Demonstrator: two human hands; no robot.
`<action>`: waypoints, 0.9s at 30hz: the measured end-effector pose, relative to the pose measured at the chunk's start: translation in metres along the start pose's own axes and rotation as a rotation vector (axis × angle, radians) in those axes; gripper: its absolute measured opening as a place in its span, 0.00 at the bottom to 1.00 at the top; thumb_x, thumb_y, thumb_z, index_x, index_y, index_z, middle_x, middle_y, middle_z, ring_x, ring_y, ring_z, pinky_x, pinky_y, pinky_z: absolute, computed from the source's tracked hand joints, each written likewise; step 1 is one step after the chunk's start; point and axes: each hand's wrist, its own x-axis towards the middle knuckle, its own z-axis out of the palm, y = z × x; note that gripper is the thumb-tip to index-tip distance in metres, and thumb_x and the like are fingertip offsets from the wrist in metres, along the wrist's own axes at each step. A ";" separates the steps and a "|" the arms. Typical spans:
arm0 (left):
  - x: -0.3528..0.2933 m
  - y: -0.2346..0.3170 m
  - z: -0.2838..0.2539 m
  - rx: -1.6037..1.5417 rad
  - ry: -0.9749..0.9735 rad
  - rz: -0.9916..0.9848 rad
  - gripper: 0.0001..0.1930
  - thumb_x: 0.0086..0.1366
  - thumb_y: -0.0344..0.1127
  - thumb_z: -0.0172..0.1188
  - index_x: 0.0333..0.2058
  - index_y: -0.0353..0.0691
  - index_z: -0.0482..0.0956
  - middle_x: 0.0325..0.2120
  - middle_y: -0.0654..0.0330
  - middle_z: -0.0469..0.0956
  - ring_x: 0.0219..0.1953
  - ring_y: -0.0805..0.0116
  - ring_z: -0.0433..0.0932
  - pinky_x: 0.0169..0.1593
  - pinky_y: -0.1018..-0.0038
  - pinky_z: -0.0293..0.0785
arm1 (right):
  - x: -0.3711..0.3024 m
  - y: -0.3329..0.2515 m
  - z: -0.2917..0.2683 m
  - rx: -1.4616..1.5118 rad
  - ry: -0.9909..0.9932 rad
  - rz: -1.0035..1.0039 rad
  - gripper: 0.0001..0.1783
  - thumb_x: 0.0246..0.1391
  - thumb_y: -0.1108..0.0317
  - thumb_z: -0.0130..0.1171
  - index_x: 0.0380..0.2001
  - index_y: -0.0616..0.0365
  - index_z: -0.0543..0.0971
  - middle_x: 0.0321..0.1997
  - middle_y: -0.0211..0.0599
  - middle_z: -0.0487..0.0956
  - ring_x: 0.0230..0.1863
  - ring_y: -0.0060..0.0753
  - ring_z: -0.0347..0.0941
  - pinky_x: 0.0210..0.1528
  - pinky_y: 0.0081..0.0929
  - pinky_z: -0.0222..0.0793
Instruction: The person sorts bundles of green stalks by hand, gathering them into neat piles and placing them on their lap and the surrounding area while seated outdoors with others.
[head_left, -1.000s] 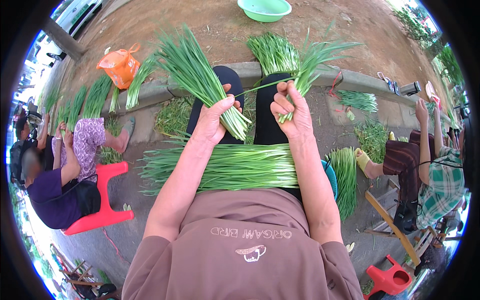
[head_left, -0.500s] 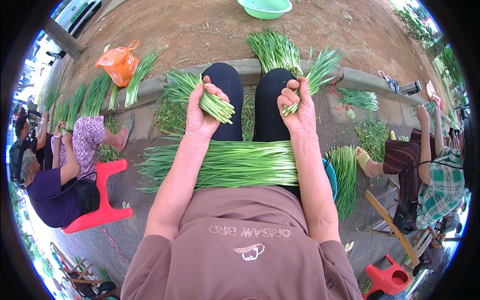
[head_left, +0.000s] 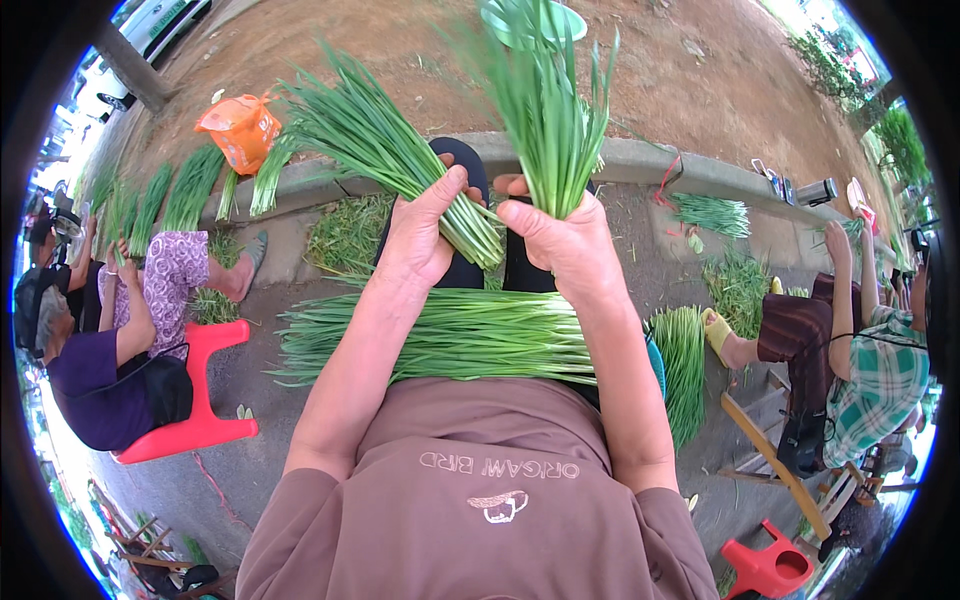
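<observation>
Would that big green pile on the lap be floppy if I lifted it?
The pile of greens would probably droop at its long, thin leaf tips. The pale stalk ends look straighter, so maybe stiffer. It might slip apart, since no tie shows around it.

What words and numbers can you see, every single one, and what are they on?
Brown T-shirt: one readable line of pale lettering, which I won't copy out.
Orange bag: pale marks, too small to read.
White car: a number plate, too small and blurred to read.
Chive-like bundles in the left hand and right hand: no writing.
</observation>
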 end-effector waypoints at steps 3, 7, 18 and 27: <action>-0.006 0.008 0.013 -0.009 0.010 0.034 0.19 0.55 0.27 0.67 0.43 0.38 0.70 0.30 0.60 0.75 0.30 0.65 0.77 0.34 0.68 0.78 | 0.000 0.008 0.011 -0.099 -0.037 -0.201 0.17 0.46 0.70 0.69 0.41 0.60 0.78 0.37 0.28 0.78 0.31 0.14 0.70 0.29 0.15 0.66; -0.017 0.022 0.030 0.039 -0.135 0.029 0.14 0.59 0.31 0.63 0.42 0.40 0.71 0.29 0.60 0.75 0.30 0.67 0.77 0.34 0.69 0.78 | -0.011 0.004 0.014 -0.093 -0.074 -0.131 0.18 0.47 0.74 0.67 0.44 0.63 0.77 0.39 0.29 0.78 0.39 0.18 0.71 0.37 0.19 0.69; -0.030 0.042 0.060 -0.176 0.069 -0.014 0.13 0.60 0.35 0.63 0.40 0.37 0.74 0.32 0.57 0.76 0.30 0.69 0.76 0.35 0.70 0.79 | -0.026 -0.002 0.037 -0.253 -0.045 -0.276 0.32 0.43 0.64 0.73 0.50 0.64 0.70 0.44 0.33 0.78 0.45 0.21 0.71 0.47 0.23 0.70; -0.049 0.038 0.042 -0.290 -0.140 -0.016 0.16 0.60 0.34 0.62 0.46 0.43 0.72 0.35 0.62 0.75 0.43 0.65 0.75 0.50 0.57 0.73 | -0.027 0.013 0.042 0.027 0.087 -0.197 0.18 0.51 0.71 0.65 0.45 0.64 0.76 0.40 0.30 0.78 0.39 0.18 0.72 0.41 0.18 0.70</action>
